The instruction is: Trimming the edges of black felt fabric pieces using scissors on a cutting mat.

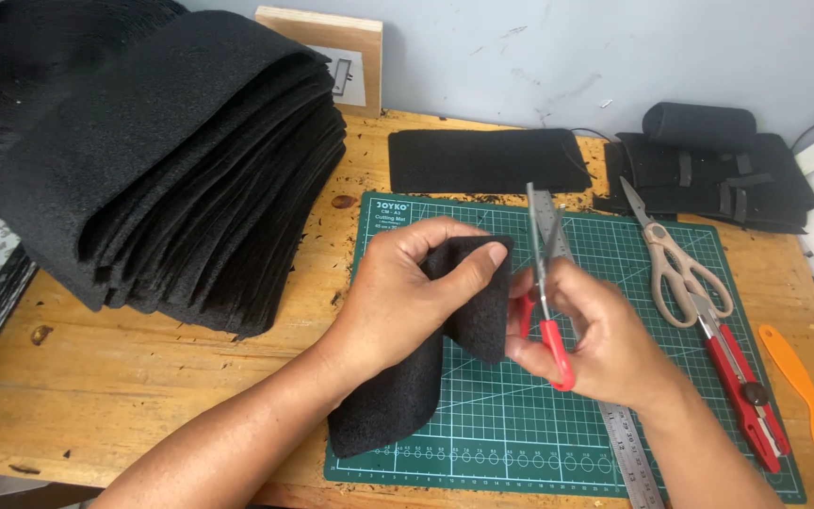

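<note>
- Left hand (407, 292) pinches a folded black foam strip (426, 368) over the green cutting mat (614, 254).
- Right hand (605, 344) grips red-handled scissors (544, 283), blades at the strip's edge.
- Beige scissors (675, 259) lie nearby.

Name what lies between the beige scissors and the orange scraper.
The red utility knife lies between the beige scissors and orange scraper, head view.

L hand (398, 302) grips felt (468, 311) — R hand (605, 344), scissors (544, 283).

Left hand (398, 297), right hand (605, 339) bare; forearms unsleeved.
</note>
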